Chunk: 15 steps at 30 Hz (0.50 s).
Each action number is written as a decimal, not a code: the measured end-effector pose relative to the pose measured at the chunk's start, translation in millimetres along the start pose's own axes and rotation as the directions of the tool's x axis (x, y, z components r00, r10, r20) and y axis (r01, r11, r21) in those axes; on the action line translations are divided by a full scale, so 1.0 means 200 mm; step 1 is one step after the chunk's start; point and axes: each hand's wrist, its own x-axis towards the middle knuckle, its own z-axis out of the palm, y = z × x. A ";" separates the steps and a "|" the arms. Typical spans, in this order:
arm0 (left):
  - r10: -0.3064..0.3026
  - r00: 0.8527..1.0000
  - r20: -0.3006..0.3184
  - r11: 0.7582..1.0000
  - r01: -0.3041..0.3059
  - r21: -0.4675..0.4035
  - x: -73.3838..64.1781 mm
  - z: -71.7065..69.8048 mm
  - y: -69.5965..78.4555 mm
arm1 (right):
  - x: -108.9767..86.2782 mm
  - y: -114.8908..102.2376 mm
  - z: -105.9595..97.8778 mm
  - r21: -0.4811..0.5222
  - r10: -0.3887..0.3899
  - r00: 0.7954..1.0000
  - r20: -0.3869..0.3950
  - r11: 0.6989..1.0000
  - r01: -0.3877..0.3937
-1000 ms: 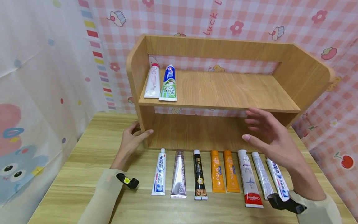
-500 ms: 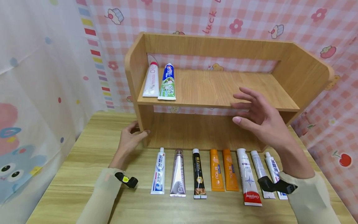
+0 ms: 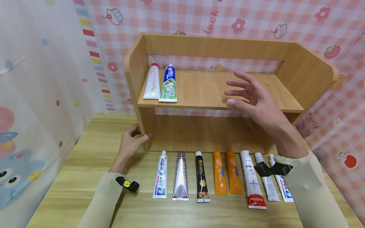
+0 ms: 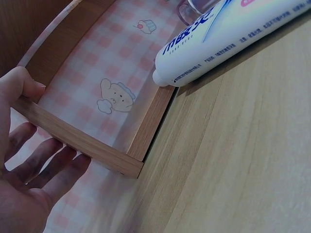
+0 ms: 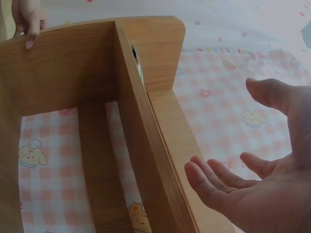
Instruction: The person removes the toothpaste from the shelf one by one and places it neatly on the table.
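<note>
A two-tier wooden shelf (image 3: 205, 88) stands on the table. My left hand (image 3: 129, 144) grips the front edge of its left side panel (image 4: 73, 136), thumb on the inner face and fingers behind. On the upper tier, at the left end, lie a white toothpaste tube with a red cap (image 3: 152, 82) and a blue-green Crest toothpaste tube (image 3: 169, 85). My right hand (image 3: 253, 98) hovers before the upper tier's right half, fingers spread and holding nothing. In the right wrist view, its fingers (image 5: 214, 182) overlap the upper board.
Along the shelf's front lie toothpaste tubes: a white-blue one (image 3: 160, 177), a silvery one (image 3: 180, 180), a black one (image 3: 202, 177), two orange ones (image 3: 220, 174), a Colgate one (image 3: 252, 180), and two pale ones (image 3: 271, 188) partly under my right wrist. A checked cloth (image 3: 182, 19) hangs behind.
My right hand has risen and shifted left, from the upper board's front edge to before the upper tier. My left hand keeps its grip on the side panel. The tubes have stayed put.
</note>
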 end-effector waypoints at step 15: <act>0.017 1.000 0.005 1.000 -0.016 -0.017 -0.01 0.00 0.00 | 0.23 -0.06 0.05 0.108 0.110 0.987 0.115 0.987 -0.122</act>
